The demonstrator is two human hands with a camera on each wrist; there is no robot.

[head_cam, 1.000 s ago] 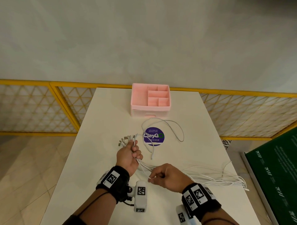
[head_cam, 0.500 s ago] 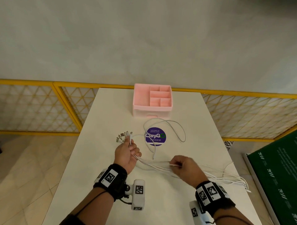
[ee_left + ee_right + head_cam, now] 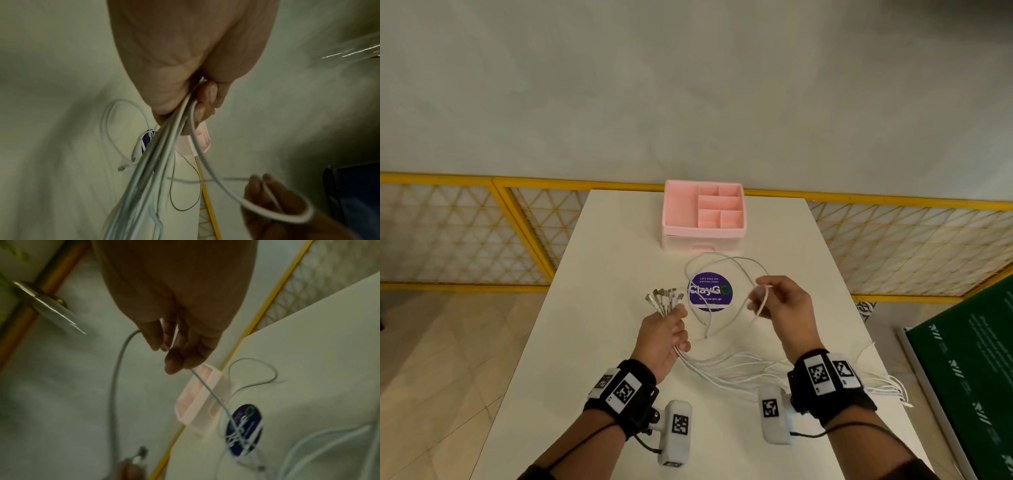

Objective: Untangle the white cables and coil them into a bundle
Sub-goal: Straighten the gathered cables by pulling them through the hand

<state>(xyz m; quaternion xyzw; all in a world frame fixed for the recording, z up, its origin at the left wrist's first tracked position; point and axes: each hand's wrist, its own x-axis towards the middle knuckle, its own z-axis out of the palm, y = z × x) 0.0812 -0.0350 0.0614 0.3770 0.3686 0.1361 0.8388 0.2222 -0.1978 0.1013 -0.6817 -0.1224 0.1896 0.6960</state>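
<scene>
My left hand (image 3: 666,334) grips a bunch of several white cables (image 3: 726,371), fist closed, above the white table (image 3: 599,342). Their metal plug ends (image 3: 664,296) fan out above the fist. The cables trail right to the table's right edge, behind my right wrist. My right hand (image 3: 779,303), raised right of the round sticker, pinches one white cable (image 3: 762,303) between thumb and fingers. In the left wrist view the bunch (image 3: 164,154) leaves the fist (image 3: 197,97) and one strand loops to the right hand (image 3: 265,194). In the right wrist view the fingers (image 3: 174,344) pinch the thin cable (image 3: 213,395).
A pink compartment organiser (image 3: 703,214) stands at the table's far end. A purple round sticker (image 3: 710,292) lies in the middle, with loose cable loops (image 3: 722,262) around it. A yellow mesh railing (image 3: 465,233) runs behind and a green board (image 3: 962,377) lies at the right.
My right hand has let the bunch near the front go, risen and moved away from me to beside the sticker, now pinching a single cable. The left hand keeps its grip.
</scene>
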